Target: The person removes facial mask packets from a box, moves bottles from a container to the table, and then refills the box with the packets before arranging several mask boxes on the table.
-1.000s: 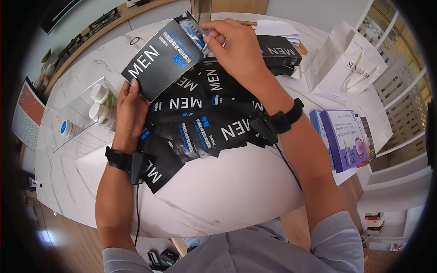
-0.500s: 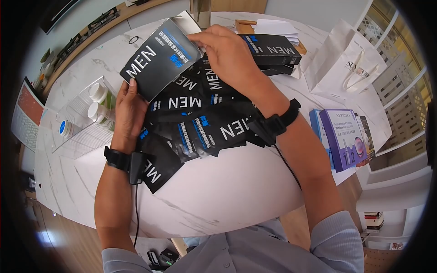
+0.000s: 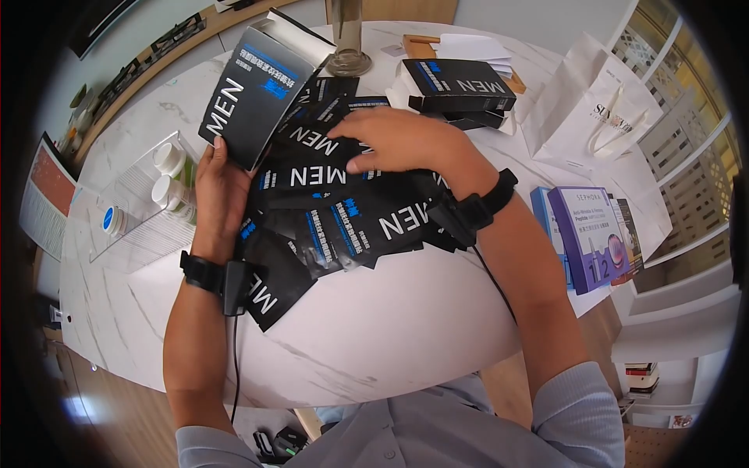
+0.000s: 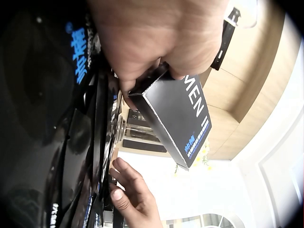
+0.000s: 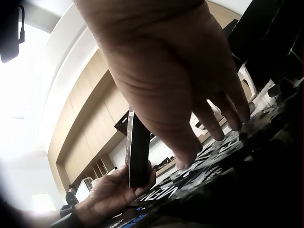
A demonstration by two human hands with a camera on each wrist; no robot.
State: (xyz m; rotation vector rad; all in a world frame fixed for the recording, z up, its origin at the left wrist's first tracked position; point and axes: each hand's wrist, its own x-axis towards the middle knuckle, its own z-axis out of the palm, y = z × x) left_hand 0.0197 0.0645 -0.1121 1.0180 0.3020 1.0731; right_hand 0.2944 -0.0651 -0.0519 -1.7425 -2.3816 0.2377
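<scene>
My left hand [image 3: 221, 183] grips a black carton marked MEN [image 3: 257, 90] by its lower end, thumb on the front face. The carton tilts up and to the right, its top end unfolded with pale cardboard inside showing. Under both hands spreads a heap of black MEN sachets [image 3: 316, 176] with white and blue print. Over the heap's upper part my right hand [image 3: 402, 142] reaches with loosely spread fingers, the fingertips right at the sachets and nothing held. The left wrist view shows the carton [image 4: 178, 114] from its lower side, above the sachet edges [image 4: 71, 137].
More black MEN cartons [image 3: 460, 84] are stacked at the back right, near a glass vase [image 3: 348, 39]. A white paper bag [image 3: 585, 109] and a purple box [image 3: 591, 242] stand right. At left, a clear acrylic holder [image 3: 129, 195] has several white-capped bottles [image 3: 170, 191].
My right hand has let go of the carton's top end, where a silvery sachet showed earlier, and moved down over the heap. The carton has tilted more upright in my left hand.
</scene>
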